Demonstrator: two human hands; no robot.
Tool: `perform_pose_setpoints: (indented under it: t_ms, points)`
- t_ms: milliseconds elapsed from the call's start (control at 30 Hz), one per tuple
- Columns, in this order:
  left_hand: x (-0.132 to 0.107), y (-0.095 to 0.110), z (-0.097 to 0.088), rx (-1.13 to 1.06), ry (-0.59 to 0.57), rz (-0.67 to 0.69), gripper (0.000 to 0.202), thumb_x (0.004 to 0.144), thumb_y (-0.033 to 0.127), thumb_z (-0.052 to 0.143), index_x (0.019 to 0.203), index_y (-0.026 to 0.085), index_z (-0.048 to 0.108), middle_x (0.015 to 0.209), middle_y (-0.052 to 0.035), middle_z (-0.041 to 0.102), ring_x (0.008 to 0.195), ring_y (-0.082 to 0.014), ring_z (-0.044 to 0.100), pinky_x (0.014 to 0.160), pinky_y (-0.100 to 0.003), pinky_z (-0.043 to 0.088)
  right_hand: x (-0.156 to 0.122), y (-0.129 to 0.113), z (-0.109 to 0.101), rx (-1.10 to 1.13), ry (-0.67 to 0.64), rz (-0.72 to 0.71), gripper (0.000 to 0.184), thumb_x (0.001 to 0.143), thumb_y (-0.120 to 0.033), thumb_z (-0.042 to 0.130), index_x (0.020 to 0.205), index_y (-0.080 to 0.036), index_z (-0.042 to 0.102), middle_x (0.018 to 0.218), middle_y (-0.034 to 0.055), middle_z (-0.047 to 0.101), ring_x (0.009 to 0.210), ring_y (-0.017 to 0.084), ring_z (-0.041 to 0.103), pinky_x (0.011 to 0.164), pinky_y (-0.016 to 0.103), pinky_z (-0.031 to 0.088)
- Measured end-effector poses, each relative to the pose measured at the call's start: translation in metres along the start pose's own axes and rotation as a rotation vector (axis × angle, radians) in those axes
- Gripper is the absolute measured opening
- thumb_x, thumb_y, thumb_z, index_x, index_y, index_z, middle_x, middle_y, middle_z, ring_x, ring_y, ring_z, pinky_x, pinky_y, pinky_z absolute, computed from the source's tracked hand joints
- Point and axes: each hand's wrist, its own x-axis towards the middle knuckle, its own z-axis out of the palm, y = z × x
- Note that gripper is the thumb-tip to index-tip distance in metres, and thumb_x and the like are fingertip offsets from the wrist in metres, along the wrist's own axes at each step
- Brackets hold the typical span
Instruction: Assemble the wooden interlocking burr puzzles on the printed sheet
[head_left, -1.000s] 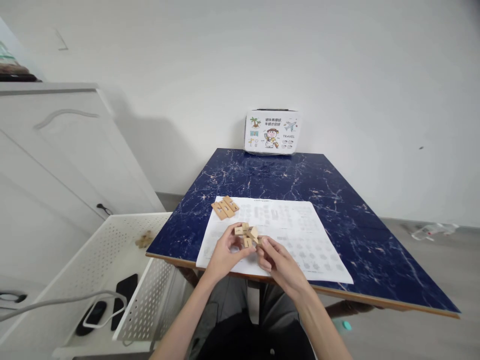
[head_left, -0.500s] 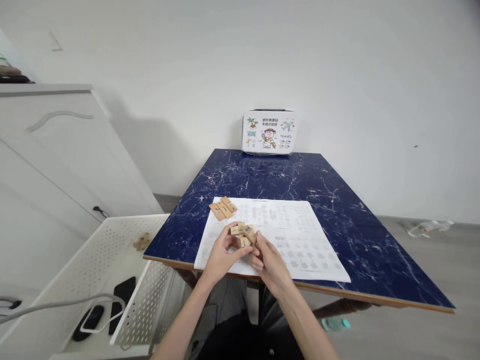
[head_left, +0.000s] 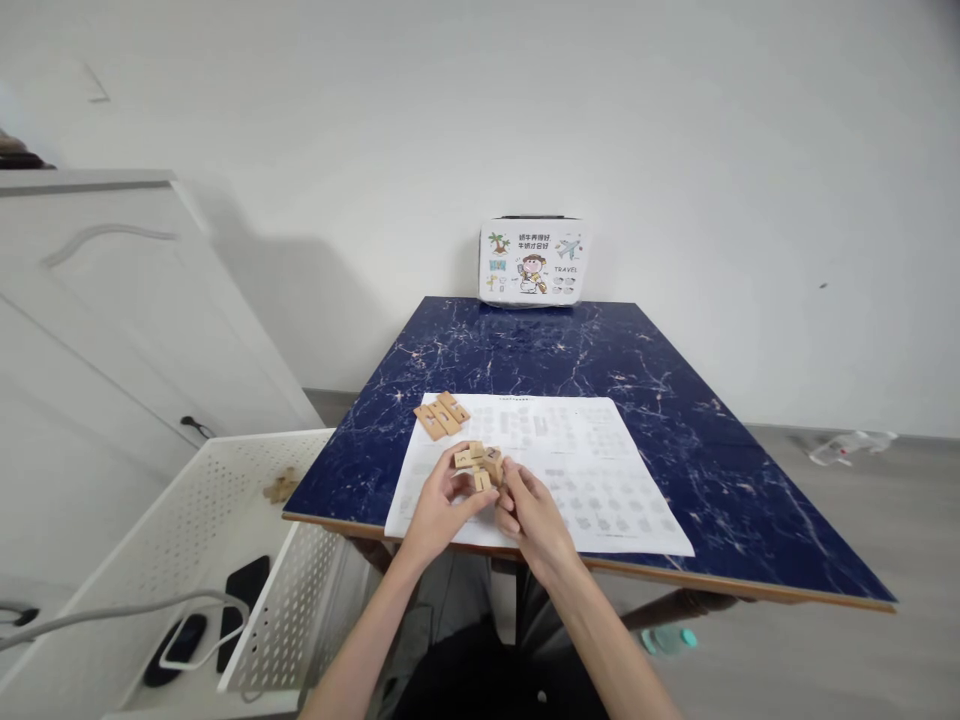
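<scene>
A partly assembled wooden burr puzzle (head_left: 480,462), its blocks marked with dark numbers, is held up over the front part of a printed sheet (head_left: 585,470). My left hand (head_left: 442,505) is closed around its left side, thumb along the bottom. From the right, my right hand (head_left: 529,505) pinches the puzzle's right-hand block, with its other fingers curled beneath. Parts of the blocks are hidden behind my fingers. Up and to the left, several flat notched wooden pieces (head_left: 442,416) lie side by side on the sheet's corner.
The sheet lies on a blue marble-patterned table (head_left: 525,350). A white printed case (head_left: 532,262) stands at the back by the wall. At left is a white perforated bin (head_left: 274,600) holding another wooden puzzle (head_left: 282,486), a cable and dark devices. Plastic bottles (head_left: 667,640) lie on the floor.
The view has shifted slightly. The right-hand block of the puzzle has turned a little between my fingers, and its number shows more plainly. Both hands keep their hold.
</scene>
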Motion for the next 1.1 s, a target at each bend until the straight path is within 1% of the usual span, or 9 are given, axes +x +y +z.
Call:
perform_pose_setpoints:
  t_ms: [100, 167, 267, 433, 533, 767, 933, 1000, 1100]
  points:
    - [0.0, -0.001, 0.0, -0.028, -0.02, -0.025, 0.073, 0.076, 0.031, 0.087, 0.139, 0.023, 0.051, 0.132, -0.0126, 0.069, 0.108, -0.0264, 0.072, 0.095, -0.039, 0.057, -0.003, -0.004, 0.0, -0.025, -0.044, -0.01, 0.054, 0.08, -0.07, 0.079, 0.077, -0.02, 0.058, 0.057, -0.0065, 0.048, 0.043, 0.006, 0.034, 0.043, 0.024, 0.021]
    - [-0.001, -0.002, 0.0, -0.024, -0.018, -0.031, 0.073, 0.076, 0.032, 0.087, 0.139, 0.023, 0.051, 0.13, -0.0123, 0.069, 0.109, -0.0269, 0.071, 0.092, -0.038, 0.058, -0.005, -0.006, -0.001, -0.034, -0.106, -0.019, 0.053, 0.085, -0.07, 0.073, 0.079, -0.018, 0.063, 0.062, -0.003, 0.054, 0.047, 0.008, 0.039, 0.046, 0.025, 0.026]
    - [-0.002, -0.002, 0.001, 0.013, -0.02, -0.022, 0.072, 0.077, 0.031, 0.086, 0.139, 0.022, 0.05, 0.127, -0.0109, 0.071, 0.106, -0.0255, 0.072, 0.091, -0.037, 0.058, -0.006, -0.009, -0.005, -0.042, -0.17, -0.016, 0.056, 0.088, -0.072, 0.069, 0.079, -0.017, 0.068, 0.069, 0.0006, 0.06, 0.051, 0.009, 0.041, 0.049, 0.025, 0.031]
    - [-0.004, 0.001, 0.001, 0.092, -0.092, -0.012, 0.071, 0.079, 0.029, 0.085, 0.141, 0.022, 0.05, 0.116, -0.0084, 0.074, 0.098, -0.0234, 0.073, 0.093, -0.039, 0.057, -0.007, -0.013, -0.011, -0.093, -0.155, 0.028, 0.051, 0.089, -0.064, 0.074, 0.071, -0.017, 0.066, 0.059, -0.0019, 0.052, 0.052, 0.011, 0.04, 0.054, 0.026, 0.036]
    - [-0.005, 0.003, 0.001, 0.121, -0.088, -0.009, 0.073, 0.079, 0.029, 0.085, 0.142, 0.021, 0.05, 0.11, -0.008, 0.076, 0.094, -0.0232, 0.072, 0.091, -0.038, 0.057, -0.007, -0.013, -0.011, -0.099, -0.144, 0.025, 0.047, 0.088, -0.06, 0.075, 0.07, -0.018, 0.065, 0.061, -0.0019, 0.051, 0.054, 0.011, 0.041, 0.055, 0.025, 0.037]
    - [-0.005, 0.002, 0.001, 0.18, -0.068, -0.01, 0.076, 0.076, 0.028, 0.087, 0.143, 0.022, 0.052, 0.113, -0.007, 0.075, 0.087, -0.0203, 0.07, 0.08, -0.032, 0.056, -0.009, -0.013, -0.007, -0.182, -0.134, -0.011, 0.04, 0.087, -0.058, 0.076, 0.09, -0.018, 0.077, 0.077, 0.0016, 0.062, 0.069, 0.015, 0.051, 0.06, 0.026, 0.043]
    - [-0.006, -0.001, -0.001, 0.191, -0.073, -0.014, 0.076, 0.078, 0.031, 0.087, 0.145, 0.024, 0.051, 0.111, -0.0053, 0.075, 0.08, -0.0176, 0.069, 0.076, -0.031, 0.057, -0.009, -0.016, -0.007, -0.284, -0.137, -0.001, 0.044, 0.089, -0.062, 0.072, 0.085, -0.018, 0.074, 0.071, 0.0003, 0.058, 0.068, 0.016, 0.052, 0.063, 0.028, 0.046]
    - [-0.006, -0.001, -0.001, 0.174, -0.074, -0.012, 0.077, 0.077, 0.031, 0.088, 0.144, 0.024, 0.051, 0.111, -0.005, 0.075, 0.081, -0.0177, 0.069, 0.077, -0.031, 0.057, -0.008, -0.017, -0.008, -0.35, -0.165, -0.009, 0.048, 0.091, -0.065, 0.067, 0.086, -0.018, 0.073, 0.07, 0.0008, 0.058, 0.068, 0.017, 0.054, 0.064, 0.029, 0.047]
    - [-0.005, -0.002, -0.001, 0.132, -0.067, -0.015, 0.078, 0.075, 0.03, 0.089, 0.143, 0.023, 0.052, 0.116, -0.0071, 0.074, 0.089, -0.0198, 0.071, 0.081, -0.032, 0.057, -0.006, -0.017, -0.013, -0.471, -0.172, -0.068, 0.053, 0.095, -0.069, 0.058, 0.105, -0.018, 0.07, 0.082, 0.0045, 0.065, 0.074, 0.021, 0.061, 0.064, 0.032, 0.05]
